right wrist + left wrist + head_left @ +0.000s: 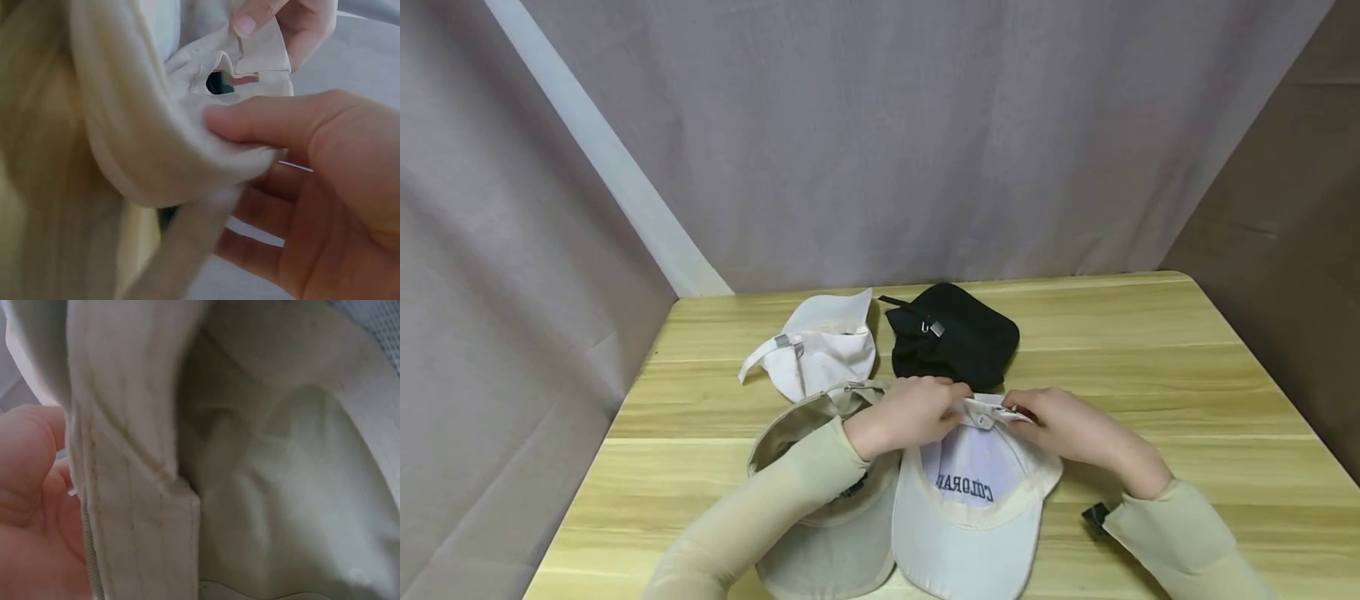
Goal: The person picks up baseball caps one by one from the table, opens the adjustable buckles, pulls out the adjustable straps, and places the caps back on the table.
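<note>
An upturned off-white cap [970,508] with mirrored lettering inside lies at the table's near edge. Both hands meet at its back strap [988,411]. My left hand [913,412] pinches the strap end, and my right hand [1060,421] pinches the strap near the metal buckle [240,80]. In the right wrist view my thumb [262,119] presses the cap's fabric [156,144]. The left wrist view shows the left hand [31,506] beside stitched cap fabric [137,487].
A beige cap [820,500] lies under my left forearm. A white cap [820,346] and a black cap [955,333] sit behind the hands on the wooden table [1187,367]. Grey curtains close off the back and sides. A small black object [1095,517] shows by my right sleeve.
</note>
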Demonstrator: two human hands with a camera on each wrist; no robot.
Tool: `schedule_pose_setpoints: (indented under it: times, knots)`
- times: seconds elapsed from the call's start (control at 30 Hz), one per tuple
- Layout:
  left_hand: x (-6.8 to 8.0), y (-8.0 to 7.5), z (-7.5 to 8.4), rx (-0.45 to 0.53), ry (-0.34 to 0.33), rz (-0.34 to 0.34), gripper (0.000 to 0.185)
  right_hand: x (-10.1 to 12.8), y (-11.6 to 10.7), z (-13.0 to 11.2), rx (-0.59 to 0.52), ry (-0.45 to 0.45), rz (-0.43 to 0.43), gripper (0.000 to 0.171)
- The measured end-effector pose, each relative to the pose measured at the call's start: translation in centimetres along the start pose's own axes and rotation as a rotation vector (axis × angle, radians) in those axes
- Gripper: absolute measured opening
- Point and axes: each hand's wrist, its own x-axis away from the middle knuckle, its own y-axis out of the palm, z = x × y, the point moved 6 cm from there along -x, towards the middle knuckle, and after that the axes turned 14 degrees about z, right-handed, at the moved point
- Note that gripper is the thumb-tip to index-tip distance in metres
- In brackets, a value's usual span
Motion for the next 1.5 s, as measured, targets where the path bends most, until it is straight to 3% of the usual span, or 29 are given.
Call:
schedule_pose_setpoints:
  times: [0.2,0.5,0.6,0.93,1.17,1.37,1.5]
  knots:
    - [-0.4,-2.9,-0.4,0.053,-0.061,0.132,0.013,-1.0,-2.4,-1.0,0.028,-0.033,0.191,0.019]
    - [0.0,-10.1,-0.2,0.067,-0.016,0.529,0.013,-2.5,-8.0,-4.9,0.01,-0.134,0.596,0.031]
    - [0.4,-11.6,0.0,0.052,-0.002,0.602,0.016,-2.6,-9.1,-5.9,-0.001,-0.147,0.687,0.033]
    - [1.2,-11.9,-0.2,0.022,-0.023,0.6,0.019,-3.0,-9.5,-6.9,-0.053,-0.186,0.771,0.031]
    - [1.4,-12.5,0.7,0.08,-0.002,0.649,0.027,-3.1,-9.4,-7.3,-0.058,-0.218,0.817,0.03]
    - [0.3,-12.6,2.4,0.204,0.007,0.556,0.028,-3.0,-9.1,-8.2,-0.069,-0.289,0.852,0.031]
    - [-0.5,-12.0,2.7,0.245,-0.039,0.494,0.036,-3.0,-9.0,-8.9,-0.084,-0.353,0.879,0.013]
